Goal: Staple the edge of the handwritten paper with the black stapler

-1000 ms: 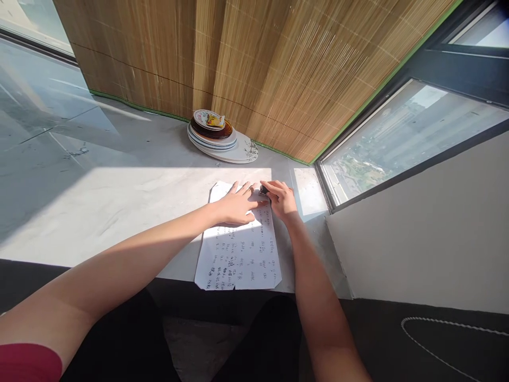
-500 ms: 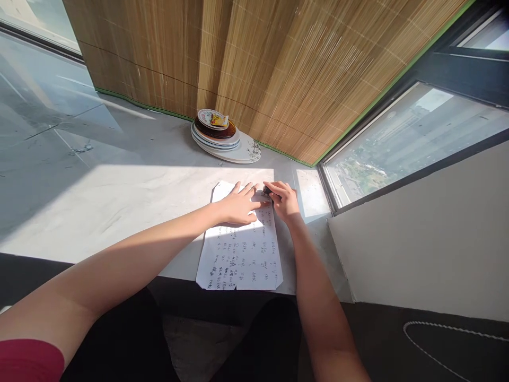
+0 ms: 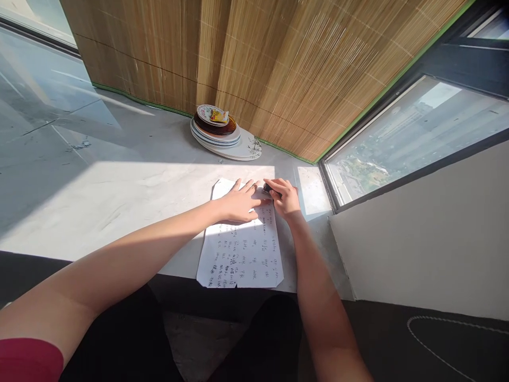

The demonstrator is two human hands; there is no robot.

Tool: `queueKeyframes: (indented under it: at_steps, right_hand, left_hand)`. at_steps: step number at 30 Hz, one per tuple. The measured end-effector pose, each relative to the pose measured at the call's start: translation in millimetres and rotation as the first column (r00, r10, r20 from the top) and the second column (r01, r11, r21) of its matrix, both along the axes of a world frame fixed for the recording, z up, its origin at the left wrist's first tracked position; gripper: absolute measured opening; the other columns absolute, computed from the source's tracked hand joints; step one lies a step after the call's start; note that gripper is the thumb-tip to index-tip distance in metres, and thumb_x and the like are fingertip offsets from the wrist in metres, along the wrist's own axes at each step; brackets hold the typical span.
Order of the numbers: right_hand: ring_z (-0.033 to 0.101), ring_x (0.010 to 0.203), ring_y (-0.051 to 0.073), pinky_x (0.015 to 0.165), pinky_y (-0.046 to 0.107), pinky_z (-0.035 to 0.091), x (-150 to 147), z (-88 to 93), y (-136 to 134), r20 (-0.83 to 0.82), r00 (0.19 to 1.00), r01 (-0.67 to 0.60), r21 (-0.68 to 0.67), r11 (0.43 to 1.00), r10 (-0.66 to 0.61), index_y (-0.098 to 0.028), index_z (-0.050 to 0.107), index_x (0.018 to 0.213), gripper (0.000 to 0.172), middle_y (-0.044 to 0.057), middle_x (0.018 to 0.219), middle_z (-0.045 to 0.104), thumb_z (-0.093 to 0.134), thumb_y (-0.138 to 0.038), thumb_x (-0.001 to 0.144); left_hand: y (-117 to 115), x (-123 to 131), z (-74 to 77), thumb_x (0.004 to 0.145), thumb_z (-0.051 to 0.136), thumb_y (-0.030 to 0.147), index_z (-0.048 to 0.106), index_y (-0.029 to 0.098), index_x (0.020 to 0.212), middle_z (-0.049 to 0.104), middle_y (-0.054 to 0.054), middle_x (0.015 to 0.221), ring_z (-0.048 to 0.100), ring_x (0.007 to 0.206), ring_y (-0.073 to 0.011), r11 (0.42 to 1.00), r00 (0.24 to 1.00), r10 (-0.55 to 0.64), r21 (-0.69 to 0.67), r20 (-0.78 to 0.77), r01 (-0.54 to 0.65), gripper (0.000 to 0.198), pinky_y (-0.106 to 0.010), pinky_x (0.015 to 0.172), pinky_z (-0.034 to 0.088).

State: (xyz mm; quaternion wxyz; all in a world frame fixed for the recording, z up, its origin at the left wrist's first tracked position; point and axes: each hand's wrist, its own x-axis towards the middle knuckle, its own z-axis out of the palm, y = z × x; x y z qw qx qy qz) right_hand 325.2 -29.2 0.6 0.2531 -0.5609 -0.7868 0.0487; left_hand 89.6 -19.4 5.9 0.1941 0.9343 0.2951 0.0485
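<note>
Pale grey stone ledge (image 3: 119,201) by a window, half in hard sunlight. On it, right at the near edge, lies a white sheet of paper (image 3: 242,249) covered in handwritten lines, its bottom corners hanging just past the lip. The left hand (image 3: 238,201) is flat on the top part of the sheet, palm down, fingers spread, not gripping anything, just pressing. The right hand (image 3: 287,200) sits at the sheet's top right corner, fingers curled tight round a small dark object (image 3: 267,188) that touches the paper there; can't make out what it is, too small. Both hands nearly meet. Further back, well apart from the paper, a stack of plates (image 3: 238,146) rests against a bamboo blind (image 3: 278,69). On the right, the window (image 3: 397,132) looks out over buildings.
</note>
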Motion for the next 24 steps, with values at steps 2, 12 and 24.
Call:
queueKeyframes:
  at_steps: [2, 12, 24]
  right_hand:
    - [0.067, 0.110, 0.033, 0.102, 0.054, 0.049, -0.2, 0.8, 0.0, -0.009, 1.000, -0.004, -0.001, 1.000, 0.004, -0.031, 0.080, 0.140, 0.050, 0.007, 0.128, 0.079, 0.051, -0.017, 0.101]
    - [0.067, 0.112, 0.031, 0.102, 0.053, 0.054, 1.3, 0.8, -0.4, -0.092, 0.995, -0.028, 0.004, 1.000, 0.028, -0.032, 0.080, 0.139, 0.052, 0.007, 0.128, 0.078, 0.050, -0.016, 0.099]
    - [0.065, 0.106, 0.032, 0.103, 0.055, 0.050, 1.8, 1.6, 1.0, -0.035, 0.999, -0.042, 0.003, 0.999, 0.042, -0.033, 0.081, 0.139, 0.051, 0.006, 0.127, 0.079, 0.051, -0.018, 0.101]
  left_hand:
    - [0.2, 0.0, -0.1, 0.102, 0.057, 0.037, 0.057, 0.035, 0.166, 0.037, -0.010, 0.183, 0.003, 0.176, -0.0401, 1.000, 1.000, -0.001, 0.001, -0.006, 0.001, 0.064, -0.074, 0.137, -0.001]
    - [0.9, -1.1, -2.3, 0.100, 0.060, 0.040, 0.056, 0.037, 0.166, 0.039, -0.007, 0.182, 0.002, 0.176, -0.0372, 1.000, 1.000, 0.010, -0.010, 0.014, -0.009, 0.066, -0.071, 0.138, -0.003]
    - [0.6, -0.8, -0.1, 0.101, 0.059, 0.038, 0.053, 0.036, 0.168, 0.037, -0.009, 0.182, 0.003, 0.176, -0.0391, 1.000, 1.000, 0.000, -0.010, 0.017, 0.000, 0.067, -0.073, 0.137, -0.001]
